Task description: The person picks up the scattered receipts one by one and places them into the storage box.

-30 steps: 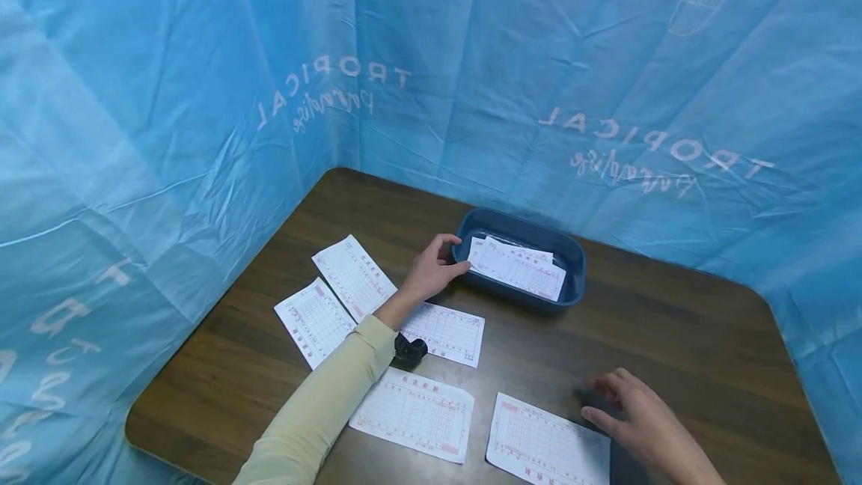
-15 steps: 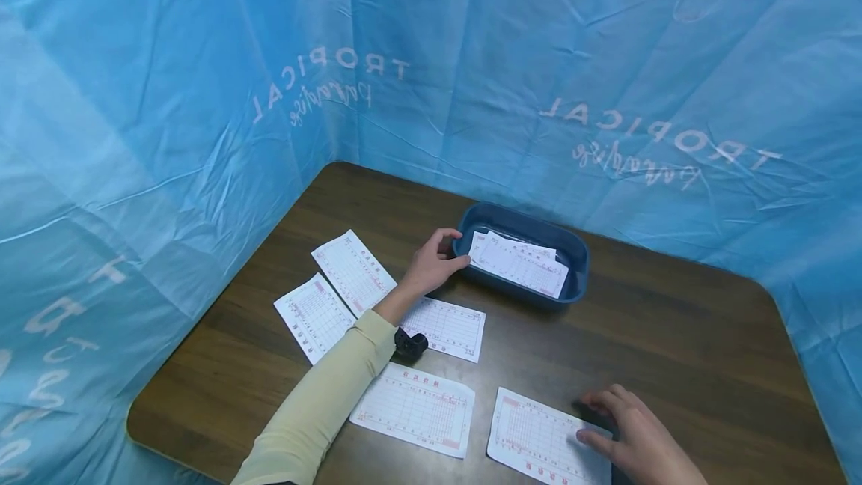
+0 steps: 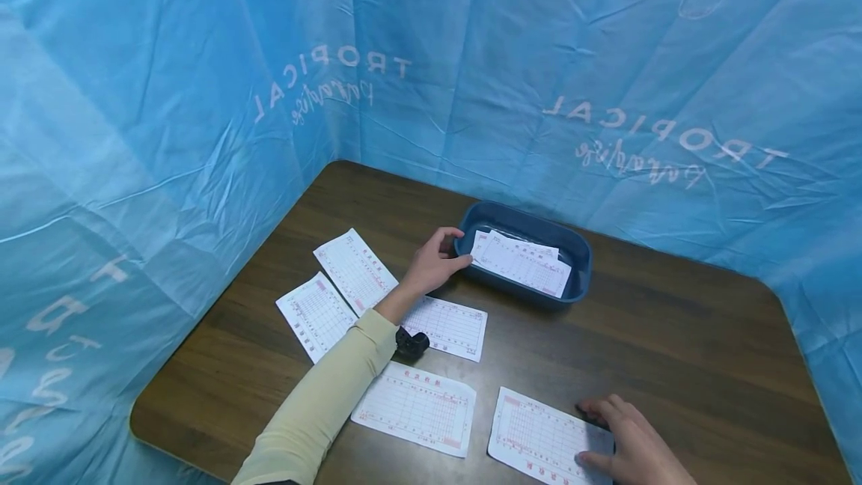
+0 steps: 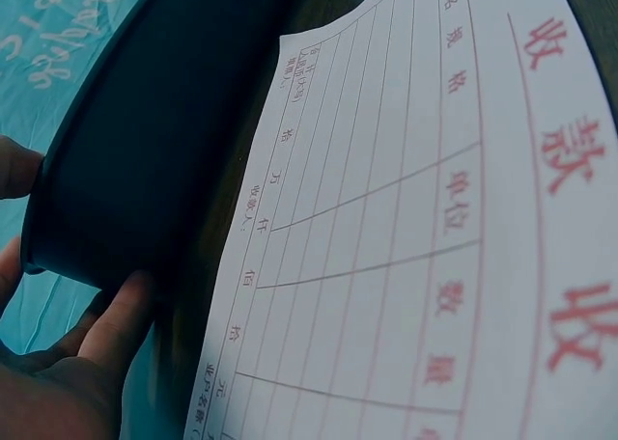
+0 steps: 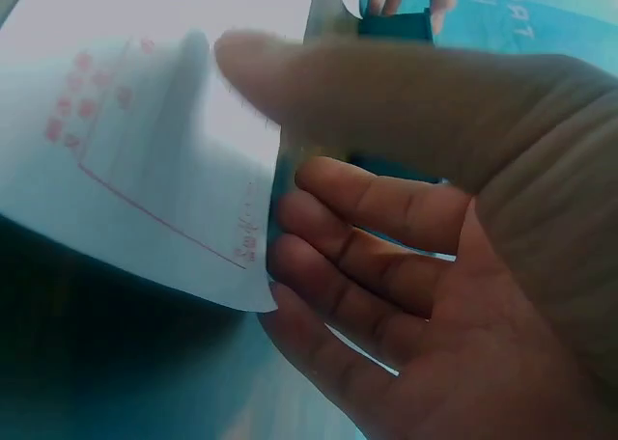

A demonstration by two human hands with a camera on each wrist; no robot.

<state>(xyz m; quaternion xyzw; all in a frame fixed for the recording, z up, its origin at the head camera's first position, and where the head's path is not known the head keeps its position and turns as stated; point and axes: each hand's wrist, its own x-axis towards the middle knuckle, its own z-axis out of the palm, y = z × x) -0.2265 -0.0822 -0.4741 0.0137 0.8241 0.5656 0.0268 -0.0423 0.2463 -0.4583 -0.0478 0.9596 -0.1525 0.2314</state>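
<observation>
My left hand (image 3: pixel 434 262) grips the left end of a dark blue plastic bin (image 3: pixel 581 283), thumb and fingers spread around its rim and wall. Inside the bin lie several white receipt slips (image 3: pixel 525 262), overlapping. My right hand (image 3: pixel 629 436) is at the right edge of a printed receipt slip (image 3: pixel 539 440) on the table. In the right wrist view the thumb (image 5: pixel 261 73) hovers over the paper, while the loosely bent fingers (image 5: pixel 377 257) lie along its edge; no pinch shows.
More receipt slips lie on the brown table (image 3: pixel 687 320): one front centre (image 3: pixel 417 410), one partly under my left forearm (image 3: pixel 447 326), and two at the left, an upper slip (image 3: pixel 357 268) and a lower slip (image 3: pixel 315 316). A blue printed curtain (image 3: pixel 431 81) surrounds the table's back.
My right hand has come slightly lower and to the left, closer over the slip's right edge. The left hand keeps its place on the bin.
</observation>
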